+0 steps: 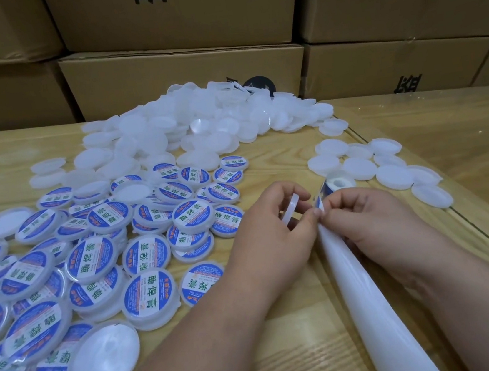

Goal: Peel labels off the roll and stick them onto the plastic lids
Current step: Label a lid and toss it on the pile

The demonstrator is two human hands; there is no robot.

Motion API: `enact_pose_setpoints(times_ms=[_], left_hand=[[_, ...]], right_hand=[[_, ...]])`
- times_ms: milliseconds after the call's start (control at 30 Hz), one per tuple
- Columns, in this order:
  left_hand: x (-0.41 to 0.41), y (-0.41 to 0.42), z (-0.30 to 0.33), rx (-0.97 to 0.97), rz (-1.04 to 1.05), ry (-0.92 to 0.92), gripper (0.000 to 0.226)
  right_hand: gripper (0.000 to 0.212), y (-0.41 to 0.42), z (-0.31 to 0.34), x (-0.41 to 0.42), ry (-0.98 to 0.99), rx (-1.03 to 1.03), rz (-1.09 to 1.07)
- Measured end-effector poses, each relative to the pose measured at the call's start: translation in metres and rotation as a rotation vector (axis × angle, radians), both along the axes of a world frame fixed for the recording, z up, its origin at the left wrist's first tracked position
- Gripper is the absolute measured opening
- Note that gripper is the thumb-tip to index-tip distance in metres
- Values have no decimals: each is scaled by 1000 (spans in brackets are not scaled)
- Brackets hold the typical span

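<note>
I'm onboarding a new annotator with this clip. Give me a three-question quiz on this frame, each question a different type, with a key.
1. True or false: the labelled lids lie mainly on the person's left side of the table.
2. Multiple choice: What does the left hand hold? A) a scissors B) a blank lid C) a marker pen
3. Short answer: What stands behind the heap of blank lids?

Key:
1. True.
2. B; it is held on edge, while the right hand pinches a label at the end of the white backing strip.
3. Stacked cardboard boxes.
</note>
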State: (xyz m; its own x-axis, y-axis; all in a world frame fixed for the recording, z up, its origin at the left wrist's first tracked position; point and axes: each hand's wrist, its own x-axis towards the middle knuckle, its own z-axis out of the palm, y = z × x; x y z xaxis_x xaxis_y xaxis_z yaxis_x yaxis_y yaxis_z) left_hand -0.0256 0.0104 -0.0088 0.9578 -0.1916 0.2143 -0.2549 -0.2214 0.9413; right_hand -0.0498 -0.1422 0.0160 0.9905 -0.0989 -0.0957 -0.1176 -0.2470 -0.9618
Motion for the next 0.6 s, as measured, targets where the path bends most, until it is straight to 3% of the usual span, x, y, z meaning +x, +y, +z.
enact_pose_setpoints(times_ms=[133, 333, 600], left_hand=[[1, 0, -1, 21, 15, -20, 20], [3, -1, -3, 0, 55, 5, 21], [7, 0, -1, -191, 158, 83, 26]], right_hand=[[10, 0, 1, 0, -11, 16, 8], [25, 3, 4, -1, -28, 51, -13], [30, -3, 7, -2, -74, 107, -60]])
